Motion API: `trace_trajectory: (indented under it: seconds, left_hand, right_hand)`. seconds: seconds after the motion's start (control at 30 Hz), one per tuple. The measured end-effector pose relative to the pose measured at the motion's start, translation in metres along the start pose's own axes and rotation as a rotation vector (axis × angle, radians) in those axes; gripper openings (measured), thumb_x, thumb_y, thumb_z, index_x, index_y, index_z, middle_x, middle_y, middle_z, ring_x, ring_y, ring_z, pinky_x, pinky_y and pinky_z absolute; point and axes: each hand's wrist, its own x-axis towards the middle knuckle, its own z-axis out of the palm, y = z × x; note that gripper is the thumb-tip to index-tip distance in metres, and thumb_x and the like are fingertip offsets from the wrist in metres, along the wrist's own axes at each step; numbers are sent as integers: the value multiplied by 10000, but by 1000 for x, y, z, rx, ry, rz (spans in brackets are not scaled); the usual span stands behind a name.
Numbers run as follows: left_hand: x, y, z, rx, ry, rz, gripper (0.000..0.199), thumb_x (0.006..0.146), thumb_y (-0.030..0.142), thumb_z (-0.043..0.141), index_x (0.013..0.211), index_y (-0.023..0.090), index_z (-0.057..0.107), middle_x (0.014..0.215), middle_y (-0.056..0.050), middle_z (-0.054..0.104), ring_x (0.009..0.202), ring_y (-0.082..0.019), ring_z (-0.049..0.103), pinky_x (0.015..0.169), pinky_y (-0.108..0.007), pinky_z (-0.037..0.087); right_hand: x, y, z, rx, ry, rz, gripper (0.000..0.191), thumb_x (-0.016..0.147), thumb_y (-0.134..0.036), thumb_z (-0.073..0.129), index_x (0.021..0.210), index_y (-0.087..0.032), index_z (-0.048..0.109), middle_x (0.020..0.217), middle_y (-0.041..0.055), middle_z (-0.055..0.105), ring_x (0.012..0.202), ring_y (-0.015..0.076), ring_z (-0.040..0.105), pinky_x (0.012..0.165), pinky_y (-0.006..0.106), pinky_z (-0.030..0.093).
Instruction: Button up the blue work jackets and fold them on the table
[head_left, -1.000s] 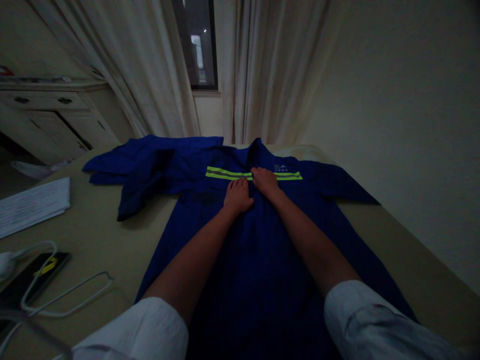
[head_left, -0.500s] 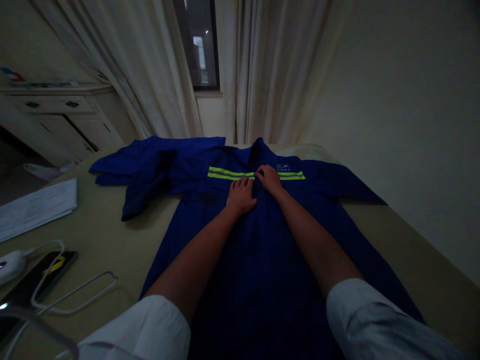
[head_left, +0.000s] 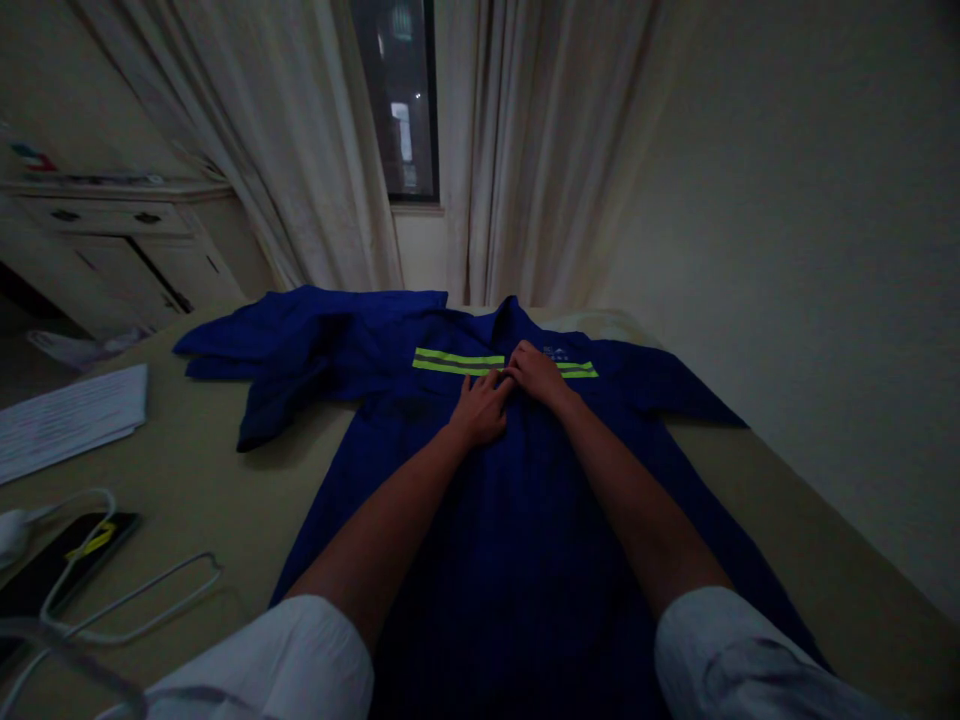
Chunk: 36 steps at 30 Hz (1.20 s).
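Note:
A blue work jacket with a yellow-green reflective stripe across its chest lies front up, collar away from me. My right hand is closed, thumb and fingers pinching the front edge by the stripe. Just left of it, my left hand has its fingertips on the same front edge, touching or nearly touching the right fingers. The left fingers are bent and seem to grip the cloth; its thumb is mostly hidden. What lies between the fingertips is too small and dark to make out.
The table has a light cover. At left are folded printed paper, a dark phone and a white cable. Behind stand curtains, a window and a cabinet. A wall borders the right side.
The view has tilted up slightly. My left hand has drawn its thumb in, and its fingers now point toward the right fingertips at the jacket's front edge. The right hand still pinches there.

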Motion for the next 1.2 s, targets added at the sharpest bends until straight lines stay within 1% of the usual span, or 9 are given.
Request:
trace_trajectory:
  seconds: [0.1,0.33,0.43,0.53,0.73,0.83,0.93,1.07,1.2]
  left_hand:
    - [-1,1,-2,-9,46,-67,451,963,220,430,1400,168,529,1473,-161,561,1285,-282,568,1159,-485,397]
    - [35,-12,-1,-12,-19,-170,459,989,264,360,1391,233,580,1419,-114,653,1298,-304,572,1096,-553,439]
    - [57,-27,7,-54,-61,-135,508,1013,304,332,1478,301,537,1568,-48,553,1444,-272,478,1206,-562,341]
    - [69,-43,14,-85,-203,-49,545,1047,357,250,1524,318,510,1672,5,421,1560,-226,339,1292,-535,194]
    - [78,-54,11,-112,-365,-42,642,1066,344,76,1592,290,440,1717,-13,311,1602,-225,246,1296,-547,161]
    - [75,-51,11,-103,-369,-15,644,1066,530,142,1609,308,407,1737,-21,252,1615,-271,200,1287,-595,128]
    - [66,-47,15,-55,-303,13,761,1002,719,275,1631,300,365,1747,-45,221,1618,-306,178,1287,-609,90]
    - [57,-41,13,-12,-274,11,774,1004,719,277,1651,296,321,1749,-48,217,1613,-319,191,1285,-604,99]
    - [50,-21,-2,51,-209,-24,684,1026,610,340,1616,269,398,1736,-70,273,1614,-348,166,1283,-587,119]
  right_hand:
    - [-11,-2,5,20,5,74,135,1043,-284,616,1041,-175,695,1151,83,635,1029,199,637,859,278,479]
    - [-21,-11,15,-137,-43,131,273,1110,-354,433,1263,-217,614,1256,113,585,1009,223,660,780,303,503]
    - [-19,-11,11,-192,-106,104,329,1122,-307,344,1342,-239,579,1292,129,561,1010,220,648,801,313,506]
    - [-18,-9,5,-225,-130,0,321,1104,-242,363,1303,-225,614,1301,142,561,1094,245,598,851,333,495]
    - [-34,-10,-17,-164,-179,-322,228,1050,-181,496,1142,-167,704,1276,141,585,1145,264,521,953,366,415]
    - [-70,-21,-35,-60,-254,-479,176,1041,-211,546,1046,-173,718,1204,112,604,1033,235,527,903,354,401]
    - [-125,-42,-62,1,-325,-671,98,1000,-195,608,995,-193,706,1155,86,610,970,216,519,845,344,394]
    - [-211,-84,-98,54,-390,-865,75,895,-191,722,956,-219,688,1103,57,622,939,210,523,774,338,395]
    - [-281,-117,-111,69,-400,-937,123,864,-272,765,942,-234,678,1034,35,634,895,196,527,714,343,395]
